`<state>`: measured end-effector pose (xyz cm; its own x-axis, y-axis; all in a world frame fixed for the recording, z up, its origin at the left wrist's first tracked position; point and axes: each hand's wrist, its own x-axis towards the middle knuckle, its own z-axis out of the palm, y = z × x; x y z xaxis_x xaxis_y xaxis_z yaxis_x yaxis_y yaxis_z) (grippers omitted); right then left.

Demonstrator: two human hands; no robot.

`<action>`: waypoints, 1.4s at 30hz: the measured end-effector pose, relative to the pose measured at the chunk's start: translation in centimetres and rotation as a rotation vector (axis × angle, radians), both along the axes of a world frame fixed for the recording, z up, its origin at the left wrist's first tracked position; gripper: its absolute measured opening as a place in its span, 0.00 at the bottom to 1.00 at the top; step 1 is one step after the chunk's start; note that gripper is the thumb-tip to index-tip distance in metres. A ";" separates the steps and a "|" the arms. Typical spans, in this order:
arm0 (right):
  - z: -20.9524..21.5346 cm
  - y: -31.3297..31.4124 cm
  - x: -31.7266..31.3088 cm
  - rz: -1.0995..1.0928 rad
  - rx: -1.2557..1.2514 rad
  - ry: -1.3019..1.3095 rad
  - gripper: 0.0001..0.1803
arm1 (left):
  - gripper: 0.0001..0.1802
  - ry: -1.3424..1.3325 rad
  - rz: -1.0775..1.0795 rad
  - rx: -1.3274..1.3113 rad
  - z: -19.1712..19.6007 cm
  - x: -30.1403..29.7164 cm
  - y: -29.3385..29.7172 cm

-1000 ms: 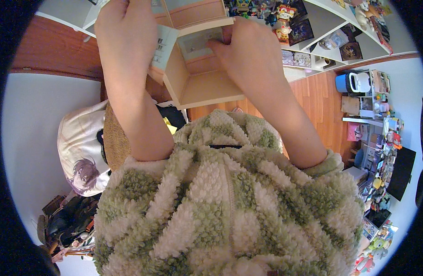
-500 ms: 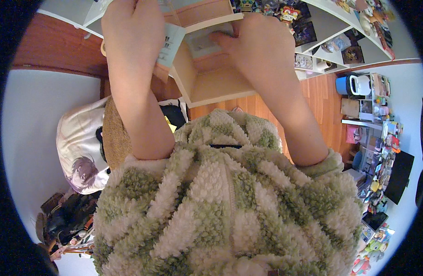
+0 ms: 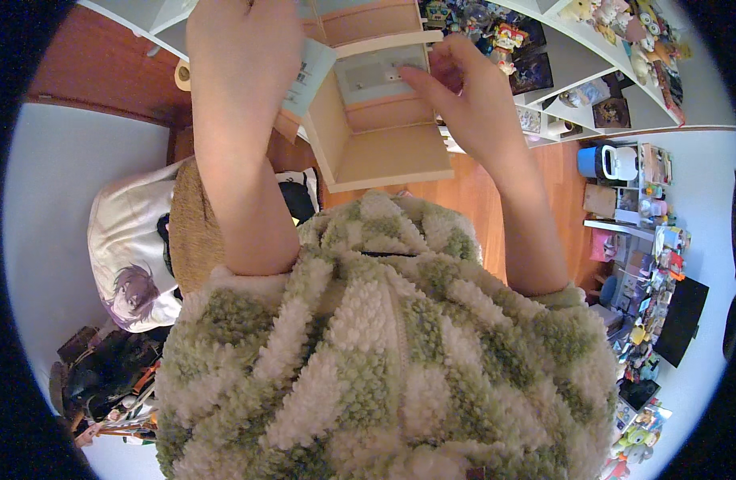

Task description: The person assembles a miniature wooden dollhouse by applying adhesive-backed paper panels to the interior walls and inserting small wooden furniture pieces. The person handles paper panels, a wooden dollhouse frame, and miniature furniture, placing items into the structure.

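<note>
A small pale wooden box [image 3: 384, 152] with an open side is held up in front of my chest. My left hand [image 3: 244, 60] grips a pale blue printed card or sheet [image 3: 308, 76] against the box's left wall. My right hand [image 3: 464, 88] is at the box's upper right, its fingertips touching a pale grey panel [image 3: 376, 76] set inside the box. Both forearms reach up out of the sleeves of a fluffy green and cream jacket [image 3: 384, 352].
White shelves [image 3: 608, 72] with toys and figures run along the upper right. A blue and white appliance [image 3: 608, 164] and cluttered racks stand on the wooden floor at the right. A printed white bag or cushion [image 3: 132, 256] and a tan woven item [image 3: 196, 232] lie at the left.
My right hand has drawn back toward the box's right edge, uncovering the grey panel inside. The box has tilted and lifted slightly; my left hand stays on the card.
</note>
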<state>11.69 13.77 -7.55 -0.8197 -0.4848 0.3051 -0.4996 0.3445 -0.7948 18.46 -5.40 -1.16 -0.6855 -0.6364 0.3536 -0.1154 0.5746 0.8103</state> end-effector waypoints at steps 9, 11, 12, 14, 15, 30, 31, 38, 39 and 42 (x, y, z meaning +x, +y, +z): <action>-0.9 -0.1 -0.5 -0.046 -0.008 0.073 0.13 | 0.18 -0.011 -0.027 -0.083 0.2 -0.3 0.8; -0.9 -0.2 -0.4 -0.047 -0.041 0.050 0.12 | 0.19 -0.008 -0.023 -0.086 0.2 -0.3 0.8; -0.9 -0.3 -0.4 -0.041 -0.079 0.033 0.13 | 0.19 -0.014 -0.017 -0.060 0.2 -0.4 0.8; -0.9 -0.4 -0.3 0.002 -0.081 -0.023 0.20 | 0.19 -0.025 -0.006 -0.009 0.2 -0.5 0.8; -0.9 -0.5 -0.2 0.016 -0.073 -0.073 0.24 | 0.19 0.000 -0.008 -0.003 0.1 -0.5 0.9; 0.3 -0.8 0.3 0.120 0.043 -0.023 0.41 | 0.19 0.029 0.028 -0.121 0.3 -0.6 1.4; 0.2 -0.7 0.2 0.106 0.069 -0.029 0.41 | 0.19 0.025 0.029 -0.126 0.3 -0.6 1.3; -0.7 -1.1 -0.5 0.119 0.187 -0.024 0.43 | 0.19 0.015 0.033 -0.137 0.2 -0.7 1.1; -0.6 -1.2 -0.5 0.115 0.197 -0.014 0.43 | 0.19 0.020 0.032 -0.140 0.3 -0.7 1.2; -0.1 -1.1 -0.4 0.097 0.205 0.038 0.43 | 0.18 0.035 0.021 -0.132 0.4 -0.7 1.2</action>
<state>11.34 12.69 -7.65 -0.7559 -0.6159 0.2220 -0.5667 0.4458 -0.6929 17.79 -4.23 -0.72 -0.6579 -0.5973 0.4587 -0.1017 0.6740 0.7317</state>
